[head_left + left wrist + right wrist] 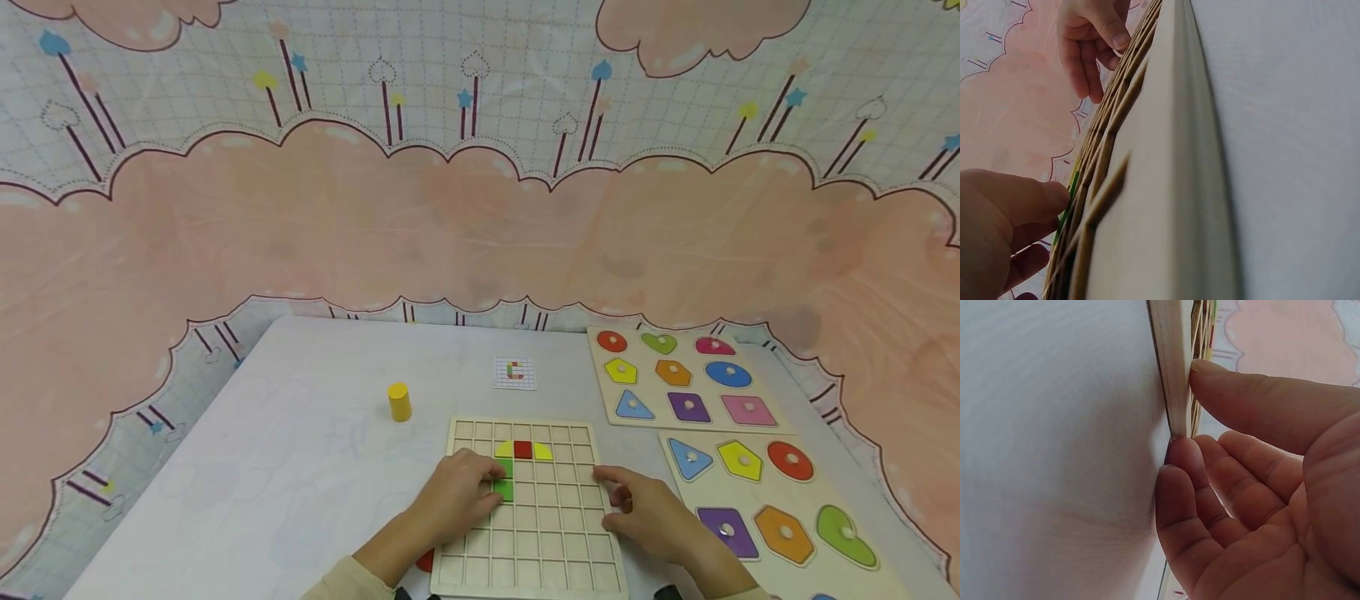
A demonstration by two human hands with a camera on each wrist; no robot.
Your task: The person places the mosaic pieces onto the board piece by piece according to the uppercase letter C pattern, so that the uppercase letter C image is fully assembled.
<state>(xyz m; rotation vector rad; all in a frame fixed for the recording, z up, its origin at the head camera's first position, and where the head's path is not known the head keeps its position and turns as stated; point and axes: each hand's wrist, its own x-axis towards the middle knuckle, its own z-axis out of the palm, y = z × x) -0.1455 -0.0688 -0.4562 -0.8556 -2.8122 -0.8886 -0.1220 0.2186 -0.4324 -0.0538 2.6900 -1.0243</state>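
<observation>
A square wooden grid board (555,550) lies on the white table. Near its top row sit a red square tile (522,450) and a yellow curved tile (543,452) on its right, with another yellow piece on its left. Two green tiles, the lower green tile (505,491) included, stand below in one column. My left hand (459,493) touches the green tiles with thumb and fingertips; its other fingers are partly hidden. At the board's right edge, my right hand (651,510) rests its thumb and fingertips, loosely bent, against the wooden side (1175,375).
A small pattern card (515,373) lies behind the board. To its left stands a yellow cylinder (400,402). Two knobbed shape-puzzle boards (637,415) lie at the right. A red object (426,561) shows partly beside the left forearm. Patterned cloth hangs behind.
</observation>
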